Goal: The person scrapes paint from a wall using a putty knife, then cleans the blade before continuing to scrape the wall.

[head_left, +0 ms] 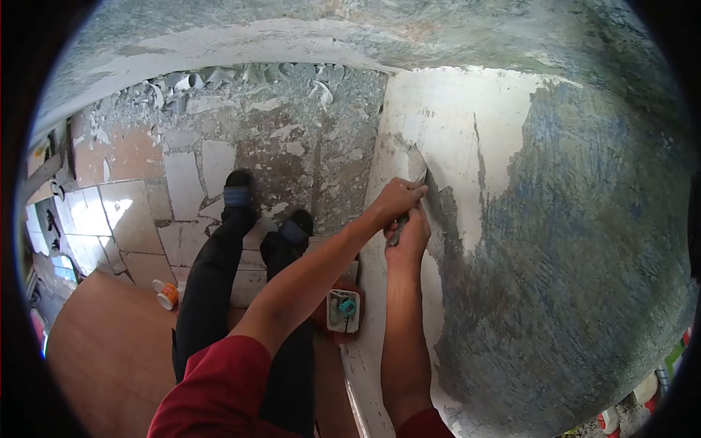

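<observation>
A scraper (417,162) with a flat metal blade rests against the wall, its tip at the pale coating (445,109). My left hand (398,199) is closed around its upper part, near the blade. Just below, my right hand (410,237) is wrapped around the handle, whose lower end sticks out beside the palm. The two hands touch or nearly touch. To the right of the blade, bare grey wall (540,292) with scratch marks borders the ragged edge of the white layer.
A small white container (334,321) with a teal item inside stands low beside the wall. An orange-and-white cup (169,295) lies near my legs on a brown board (109,350). Peeled flakes (321,93) litter the floor by broken tiles (182,182).
</observation>
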Demonstrator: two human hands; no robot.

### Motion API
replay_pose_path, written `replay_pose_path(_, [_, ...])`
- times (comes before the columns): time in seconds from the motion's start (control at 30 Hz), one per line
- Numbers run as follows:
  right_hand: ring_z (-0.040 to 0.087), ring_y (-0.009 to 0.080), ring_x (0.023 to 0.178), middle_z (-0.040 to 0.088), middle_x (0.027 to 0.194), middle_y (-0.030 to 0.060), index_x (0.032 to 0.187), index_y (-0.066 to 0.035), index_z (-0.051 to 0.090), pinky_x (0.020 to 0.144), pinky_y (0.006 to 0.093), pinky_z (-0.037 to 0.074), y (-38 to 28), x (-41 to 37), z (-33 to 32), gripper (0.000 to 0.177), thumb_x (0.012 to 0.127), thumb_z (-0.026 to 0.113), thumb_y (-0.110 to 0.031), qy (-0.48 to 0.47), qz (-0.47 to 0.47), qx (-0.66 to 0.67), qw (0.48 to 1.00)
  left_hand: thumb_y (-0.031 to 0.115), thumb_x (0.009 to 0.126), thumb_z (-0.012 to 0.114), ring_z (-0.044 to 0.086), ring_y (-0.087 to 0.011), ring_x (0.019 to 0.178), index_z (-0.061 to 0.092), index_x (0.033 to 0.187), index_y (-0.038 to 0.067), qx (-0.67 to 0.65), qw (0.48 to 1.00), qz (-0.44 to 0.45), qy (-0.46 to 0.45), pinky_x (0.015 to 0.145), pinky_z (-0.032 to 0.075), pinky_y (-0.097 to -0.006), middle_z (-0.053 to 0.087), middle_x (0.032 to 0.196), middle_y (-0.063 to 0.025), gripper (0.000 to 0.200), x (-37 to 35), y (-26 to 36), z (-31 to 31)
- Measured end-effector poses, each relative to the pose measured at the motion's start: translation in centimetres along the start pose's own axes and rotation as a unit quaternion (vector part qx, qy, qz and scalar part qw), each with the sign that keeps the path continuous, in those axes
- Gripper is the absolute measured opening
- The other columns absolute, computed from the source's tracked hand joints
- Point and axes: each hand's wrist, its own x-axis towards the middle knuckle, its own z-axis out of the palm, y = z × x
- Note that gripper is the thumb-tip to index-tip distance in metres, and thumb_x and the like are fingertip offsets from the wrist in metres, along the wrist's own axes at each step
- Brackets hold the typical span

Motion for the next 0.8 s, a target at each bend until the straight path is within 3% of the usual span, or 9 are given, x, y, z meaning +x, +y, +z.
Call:
replay_pose_path(0.23, [0.043,0.0068,0.043,0.05,0.066,-0.0013,0.113,-0.015,0.059,0.036,0.0187,0.033,0.6,4.3,1.4,0.027,0.088,0.05,-0.018,-0.013,0.046,-0.008,0.999,0.033,0.084,0.061,0.05,-0.0103,0.053,0.067,0.08,-0.003,0.042,0.999,-0.033,0.009,0.051,0.044,-0.0308,0.058,0.06,-0.0065,0.037,4.3,-0.8,-2.2])
replay_pose_path(0.33, [0.042,0.0066,0.044,0.05,0.066,-0.0017,0.112,-0.016,0.059,0.036,0.0187,0.033,0.1,1.4,1.0,0.026,0.088,0.049,-0.018,-0.001,0.042,-0.001,0.999,0.035,0.088,0.058,0.044,-0.008,0.047,0.067,0.078,-0.002,0.016,1.0,-0.009,-0.002,0.039,0.038,-0.0279,0.057,0.061,-0.0024,0.039,1.8,-0.5,-1.0])
replay_pose_path(0.37, [0.042,0.0066,0.044,0.05,0.067,-0.0019,0.111,-0.016,0.059,0.036,0.0187,0.033,0.2,0.6,0.5,0.025,0.088,0.049,-0.018,-0.007,0.025,0.001,1.0,0.034,0.087,0.059,0.048,-0.008,0.052,0.068,0.087,-0.003,0.051,0.998,-0.037,-0.019,0.045,0.041,-0.0292,0.059,0.063,-0.0033,0.038,0.8,0.3,-1.0])
replay_pose_path(0.47, [0.042,0.0066,0.045,0.05,0.068,-0.0024,0.109,-0.017,0.06,0.036,0.019,0.033,0.6,0.8,0.9,0.024,0.088,0.048,-0.018,0.007,-0.001,-0.006,1.0,0.035,0.085,0.06,0.049,-0.0109,0.05,0.066,0.088,-0.003,0.02,0.999,-0.038,-0.009,0.047,0.044,-0.0306,0.059,0.061,-0.0072,0.038,0.3,1.4,-1.1])
replay_pose_path(0.57, [0.042,0.0065,0.045,0.05,0.068,-0.0025,0.109,-0.017,0.06,0.037,0.019,0.033,1.1,0.5,0.8,0.024,0.088,0.048,-0.017,-0.002,-0.002,0.006,1.0,0.034,0.085,0.06,0.049,-0.0106,0.049,0.067,0.095,-0.001,-0.021,0.999,-0.009,-0.03,0.041,0.041,-0.0302,0.059,0.062,-0.0072,0.037,2.0,-1.6,-1.0])
replay_pose_path(0.67, [0.043,0.0064,0.046,0.05,0.068,-0.0025,0.109,-0.017,0.06,0.038,0.0188,0.033,1.6,1.0,-0.2,0.024,0.087,0.048,-0.017,-0.01,0.003,0.013,1.0,0.034,0.085,0.06,0.047,-0.0104,0.045,0.068,0.102,0.004,0.022,0.999,-0.012,-0.024,0.035,0.037,-0.0296,0.059,0.063,-0.0069,0.035,2.1,-2.2,-0.6])
replay_pose_path(0.8, [0.043,0.0068,0.047,0.051,0.069,-0.0023,0.108,-0.018,0.06,0.038,0.0186,0.033,0.8,1.1,1.2,0.023,0.087,0.05,-0.018,0.012,0.013,0.003,1.0,0.034,0.085,0.06,0.049,-0.0122,0.046,0.068,0.107,0.008,0.052,0.998,-0.029,-0.028,0.039,0.041,-0.0305,0.061,0.066,-0.0083,0.035,3.3,-1.2,-1.3])
